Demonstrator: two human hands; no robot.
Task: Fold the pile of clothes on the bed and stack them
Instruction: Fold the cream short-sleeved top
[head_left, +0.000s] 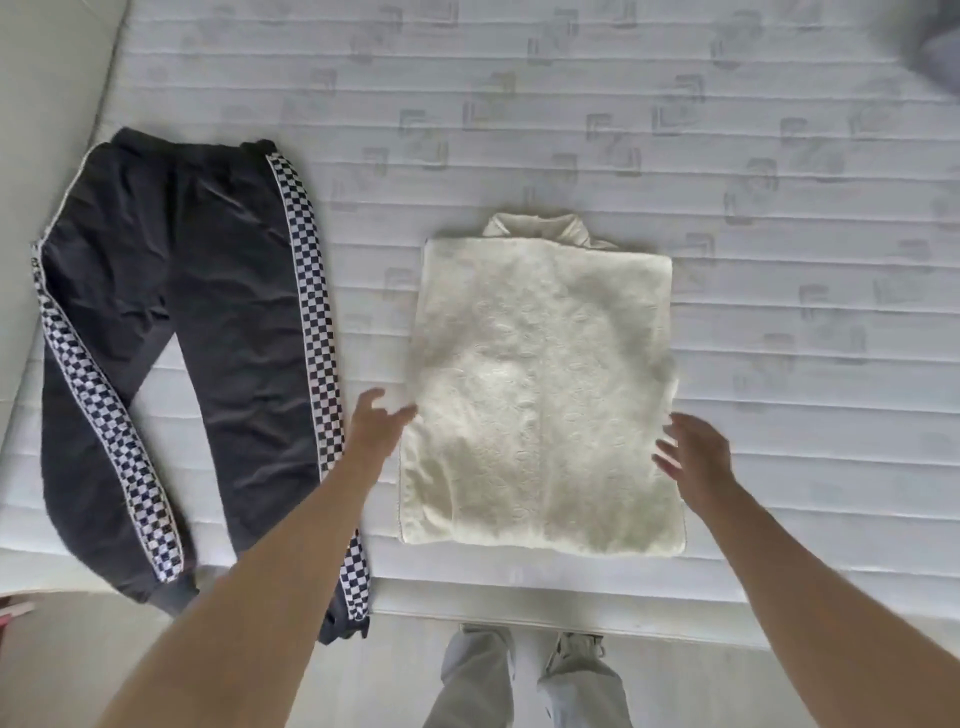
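A cream textured garment (540, 384) lies folded into a rectangle on the mattress (779, 260), its collar at the far end. My left hand (376, 428) hovers at its left edge with fingers spread, holding nothing. My right hand (696, 454) is over its right edge, fingers relaxed and spread. Black trousers (176, 322) with checkered side stripes lie flat and unfolded to the left, their cuffs hanging over the near edge of the bed.
The mattress's near edge (519, 613) runs across the bottom, with my legs and shoes (524, 675) on the floor below it. A dark blurred object (935, 47) sits at the far right corner. The bed's left edge borders a pale surface (47, 104).
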